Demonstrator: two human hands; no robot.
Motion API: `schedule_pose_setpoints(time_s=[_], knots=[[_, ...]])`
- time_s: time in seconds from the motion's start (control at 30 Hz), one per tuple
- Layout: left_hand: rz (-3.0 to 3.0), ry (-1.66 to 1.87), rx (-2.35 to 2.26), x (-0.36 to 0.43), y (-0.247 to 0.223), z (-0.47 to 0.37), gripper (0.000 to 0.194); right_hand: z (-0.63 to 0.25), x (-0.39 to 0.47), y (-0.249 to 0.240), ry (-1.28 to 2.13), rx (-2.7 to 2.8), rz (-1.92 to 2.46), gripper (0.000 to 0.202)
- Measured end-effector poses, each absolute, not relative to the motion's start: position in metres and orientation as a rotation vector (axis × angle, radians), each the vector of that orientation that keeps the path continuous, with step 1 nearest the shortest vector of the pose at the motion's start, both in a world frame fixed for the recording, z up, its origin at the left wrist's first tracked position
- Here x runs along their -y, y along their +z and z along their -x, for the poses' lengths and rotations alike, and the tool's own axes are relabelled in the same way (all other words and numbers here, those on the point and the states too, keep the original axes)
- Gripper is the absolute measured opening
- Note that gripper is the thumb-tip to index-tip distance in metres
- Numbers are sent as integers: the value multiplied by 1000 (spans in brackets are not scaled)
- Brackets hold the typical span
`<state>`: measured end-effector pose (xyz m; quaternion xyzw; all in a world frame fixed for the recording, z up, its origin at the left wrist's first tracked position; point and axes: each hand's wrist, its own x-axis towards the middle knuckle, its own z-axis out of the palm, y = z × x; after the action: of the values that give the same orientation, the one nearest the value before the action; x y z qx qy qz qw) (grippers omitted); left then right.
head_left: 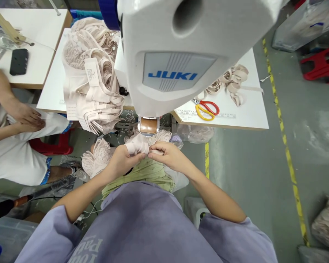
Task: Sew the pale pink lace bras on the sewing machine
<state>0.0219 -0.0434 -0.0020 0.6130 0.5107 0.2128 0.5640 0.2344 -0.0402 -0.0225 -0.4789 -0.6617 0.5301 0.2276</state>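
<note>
Below the head of a white sewing machine [153,106], both my hands pinch a pale beige bra [137,145]. My left hand [122,159] is closed on a folded, smooth part of it, thumb pressed toward the middle. Close beside it, my right hand [168,155] grips a narrow edge or strap of the bra between thumb and fingers. Lace [161,137] shows behind my hands, near the machine's metal-framed guard [148,126]. More lace fabric [97,157] hangs to the left of my left hand. Whether it is the same piece I cannot tell.
Many beige bras [93,80] are heaped on the table [53,84] at left. Scissors with red and yellow handles [207,110] and coiled straps [234,82] lie on the right. A person's hands [30,117] rest at far left, near a black phone [19,61].
</note>
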Motion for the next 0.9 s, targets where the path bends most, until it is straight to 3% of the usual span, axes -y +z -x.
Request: schedule_pose_setpoints(time_s=[0.17,0.3,0.5,0.73,0.9], knots=[[-1324,465,-1179,37,-12,-20,30,-233,42,-33,1847,1482,1275,32],[-1129,521,-1152,35,-23,-21,28,-229,47,-38,2001,1153,1254,32],[-924,680,-1070,35,-33,-29,24,-226,50,-28,1839,1206,1361,25],[-976,826,-1115,42,-16,-44,25,-225,47,-18,1291,1655,1463,18],[-1026,839,-1141,53,-16,-32,37,-238,35,-11,1576,1455,1398,20]])
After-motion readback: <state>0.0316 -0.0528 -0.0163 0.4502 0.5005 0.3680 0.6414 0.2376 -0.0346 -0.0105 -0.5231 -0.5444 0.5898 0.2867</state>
